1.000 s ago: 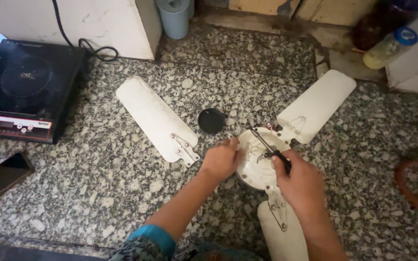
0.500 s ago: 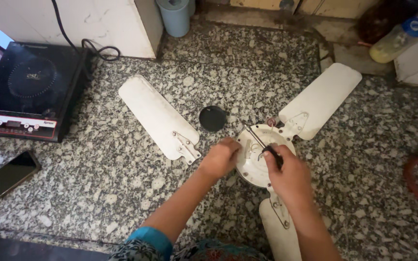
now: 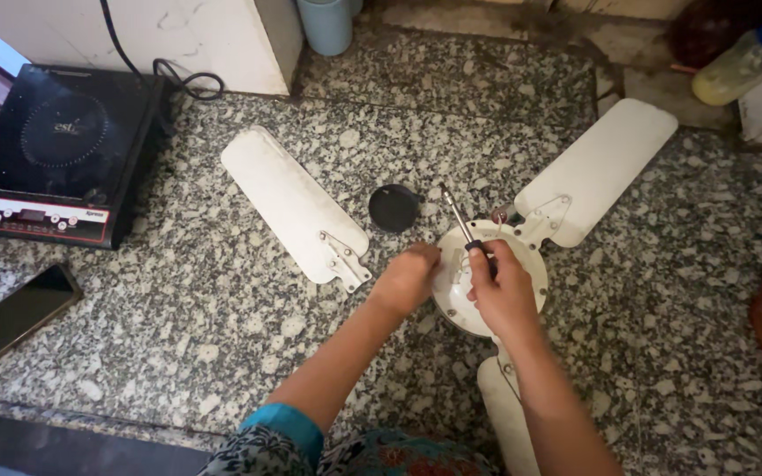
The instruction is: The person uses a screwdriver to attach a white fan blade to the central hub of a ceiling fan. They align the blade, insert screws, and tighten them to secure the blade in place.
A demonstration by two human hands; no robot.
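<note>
Gripping a slim metal screwdriver with a dark handle [image 3: 458,220], the right hand [image 3: 503,295] was clenched around the handle, and the shaft pointed up and away toward the far side of the speckled grey granite floor [image 3: 222,335]. That hand lay over the round cream-white ceiling fan motor housing [image 3: 526,264], which rested flat on the floor. The left hand [image 3: 407,278] was curled against the housing's left edge, fingers bent and pressed on the rim; whether it pinched anything small could not be told.

Two cream fan blades remained attached to the housing: one [image 3: 601,167] reached up to the right, the other [image 3: 504,405] ran down toward the person, partly hidden by the right forearm. A third, detached cream blade with a metal bracket at its end [image 3: 293,207] lay apart to the left, its bracket near the left hand. A small round black cap [image 3: 393,208] sat between that blade and the housing, just beside the screwdriver tip.

Farther left stood a black induction cooktop [image 3: 46,150], with a dark smartphone [image 3: 19,313] lying below it. A pale blue cup [image 3: 326,25] stood at the top edge, and a yellowish plastic bottle with a blue cap [image 3: 747,57] lay in the upper right corner.
</note>
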